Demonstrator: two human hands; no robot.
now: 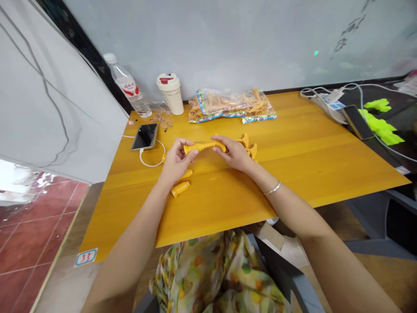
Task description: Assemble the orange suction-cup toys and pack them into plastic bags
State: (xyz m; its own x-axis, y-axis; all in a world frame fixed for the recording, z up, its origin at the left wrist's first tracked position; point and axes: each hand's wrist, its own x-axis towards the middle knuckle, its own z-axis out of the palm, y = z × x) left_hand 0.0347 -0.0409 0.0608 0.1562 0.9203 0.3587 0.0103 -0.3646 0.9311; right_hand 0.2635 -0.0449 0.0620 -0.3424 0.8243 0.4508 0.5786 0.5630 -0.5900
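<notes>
Now our left hand (177,161) and right hand (233,153) grip a yellow rod (204,148); 2 short pieces (180,189) lie loose, with more in a bag (224,114).

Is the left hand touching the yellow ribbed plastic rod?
Touching. The head view shows the left hand holding one end of the yellow ribbed plastic rod, its fingers curled against it.

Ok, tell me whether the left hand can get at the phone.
Probably yes: the left hand is near the phone, with only a white charging cable between them, but it must first release the yellow ribbed part.
</notes>
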